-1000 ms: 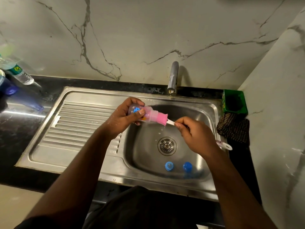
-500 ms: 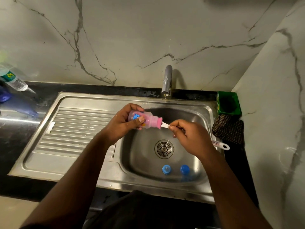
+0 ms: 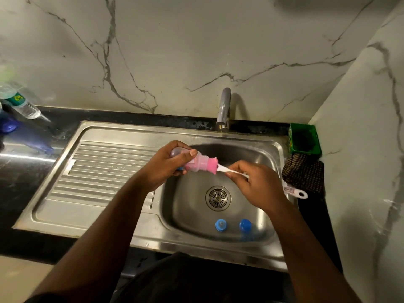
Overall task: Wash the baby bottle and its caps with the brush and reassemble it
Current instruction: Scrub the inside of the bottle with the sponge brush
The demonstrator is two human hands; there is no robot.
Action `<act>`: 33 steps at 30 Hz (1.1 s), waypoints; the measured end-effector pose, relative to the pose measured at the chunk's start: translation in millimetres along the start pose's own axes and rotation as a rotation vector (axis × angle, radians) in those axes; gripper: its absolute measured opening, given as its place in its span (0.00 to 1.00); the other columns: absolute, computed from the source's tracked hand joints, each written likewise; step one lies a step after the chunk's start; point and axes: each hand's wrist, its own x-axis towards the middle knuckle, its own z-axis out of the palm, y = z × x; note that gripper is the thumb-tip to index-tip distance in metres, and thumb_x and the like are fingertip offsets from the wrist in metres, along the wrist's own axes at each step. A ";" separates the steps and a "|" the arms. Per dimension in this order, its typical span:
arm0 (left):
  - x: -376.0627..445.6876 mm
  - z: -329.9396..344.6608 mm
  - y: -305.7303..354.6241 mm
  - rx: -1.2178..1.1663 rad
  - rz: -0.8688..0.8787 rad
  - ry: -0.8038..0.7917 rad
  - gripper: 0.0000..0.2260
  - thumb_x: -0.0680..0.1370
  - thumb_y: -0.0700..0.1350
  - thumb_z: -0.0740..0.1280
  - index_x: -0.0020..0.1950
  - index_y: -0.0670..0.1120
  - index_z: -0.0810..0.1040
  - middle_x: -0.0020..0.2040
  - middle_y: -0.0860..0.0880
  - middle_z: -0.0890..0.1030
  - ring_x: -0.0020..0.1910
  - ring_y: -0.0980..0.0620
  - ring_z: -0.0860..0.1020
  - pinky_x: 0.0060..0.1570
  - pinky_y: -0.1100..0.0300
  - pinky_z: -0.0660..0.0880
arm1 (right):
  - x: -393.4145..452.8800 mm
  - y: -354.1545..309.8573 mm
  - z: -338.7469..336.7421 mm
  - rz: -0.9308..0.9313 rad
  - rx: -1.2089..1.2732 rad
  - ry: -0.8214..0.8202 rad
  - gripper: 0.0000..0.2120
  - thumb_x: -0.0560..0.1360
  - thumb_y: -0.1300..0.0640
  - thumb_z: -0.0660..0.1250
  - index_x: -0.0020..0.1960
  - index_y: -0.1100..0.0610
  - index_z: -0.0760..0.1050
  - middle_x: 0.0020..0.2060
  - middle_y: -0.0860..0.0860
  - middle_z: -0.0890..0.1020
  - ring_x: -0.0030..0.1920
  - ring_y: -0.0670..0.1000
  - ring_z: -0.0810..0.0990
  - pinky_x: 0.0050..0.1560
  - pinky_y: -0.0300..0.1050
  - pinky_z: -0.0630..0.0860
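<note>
Left hand (image 3: 166, 166) is wrapped tight around the baby bottle (image 3: 194, 164), held sideways over the sink (image 3: 218, 147) basin. Right hand (image 3: 255, 184) pinches the white handle of the brush (image 3: 223, 169), its pink head at the bottle's mouth. Two blue caps (image 3: 221, 225) lie apart on the basin floor, below the drain (image 3: 218, 198).

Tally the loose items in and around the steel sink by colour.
Blue: 2, the two blue plastic caps in the steel sink basin
Pink: 1, the pink sponge bottle brush
Clear: 1, the clear plastic baby bottle
Green: 1, the green plastic tub
Dark: 1, the dark woven cloth
Total: 6
</note>
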 end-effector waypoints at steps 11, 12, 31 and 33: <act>2.4 2.2 -11.9 0.209 0.106 -0.133 0.20 0.76 0.51 0.75 0.65 0.54 0.73 0.63 0.48 0.77 0.59 0.48 0.78 0.54 0.54 0.80 | -6.0 4.8 3.3 0.016 -0.076 0.093 0.06 0.77 0.46 0.74 0.49 0.48 0.83 0.37 0.44 0.84 0.37 0.48 0.80 0.38 0.41 0.68; 3.5 5.1 -12.5 0.221 0.122 -0.138 0.19 0.77 0.51 0.74 0.65 0.54 0.73 0.62 0.47 0.77 0.59 0.48 0.78 0.56 0.53 0.80 | -4.9 -0.7 9.7 0.009 -0.068 0.065 0.08 0.78 0.44 0.70 0.50 0.47 0.83 0.37 0.44 0.84 0.36 0.48 0.80 0.38 0.41 0.70; 4.4 -11.6 -9.7 0.164 0.172 -0.121 0.18 0.77 0.49 0.75 0.65 0.52 0.74 0.62 0.48 0.78 0.59 0.47 0.79 0.53 0.54 0.81 | 2.4 -4.0 5.2 0.023 -0.019 -0.055 0.19 0.81 0.37 0.58 0.54 0.47 0.83 0.37 0.44 0.85 0.39 0.46 0.83 0.39 0.46 0.78; 1.6 -22.8 -10.7 0.156 0.179 -0.103 0.18 0.77 0.47 0.75 0.64 0.51 0.74 0.62 0.48 0.79 0.60 0.47 0.79 0.53 0.55 0.81 | -1.4 5.9 -0.1 0.040 -0.031 0.014 0.13 0.80 0.40 0.65 0.51 0.46 0.83 0.36 0.43 0.84 0.38 0.46 0.82 0.36 0.42 0.74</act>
